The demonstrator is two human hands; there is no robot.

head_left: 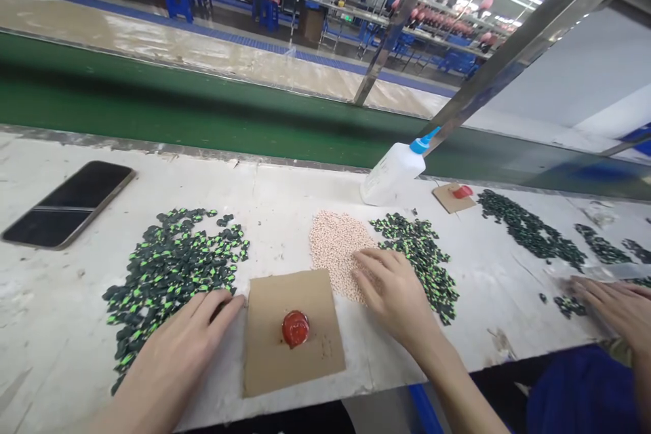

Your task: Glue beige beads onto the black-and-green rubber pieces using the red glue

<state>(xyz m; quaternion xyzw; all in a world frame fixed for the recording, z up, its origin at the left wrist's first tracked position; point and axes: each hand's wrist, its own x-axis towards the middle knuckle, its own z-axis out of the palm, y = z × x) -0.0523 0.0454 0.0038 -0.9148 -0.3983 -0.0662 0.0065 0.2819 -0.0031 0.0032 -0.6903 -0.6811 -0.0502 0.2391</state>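
My left hand point(178, 346) rests on the white table beside the left edge of a brown cardboard square point(292, 329), its fingertips pinched at the rim of a pile of dark green pieces point(167, 271); what they hold is hidden. A red blob of glue point(296, 328) sits in the middle of the cardboard. My right hand point(394, 291) lies with fingers stretched out over a heap of small pale pink beads point(336, 244), next to a second pile of green pieces point(422, 254).
A black phone point(68, 203) lies at far left. A white squeeze bottle with a blue cap point(394, 169) lies behind the beads. Another person's hand point(618, 305) works at right, with more green pieces point(529, 230) and a second small cardboard point(452, 196). A green conveyor belt point(203, 108) runs behind.
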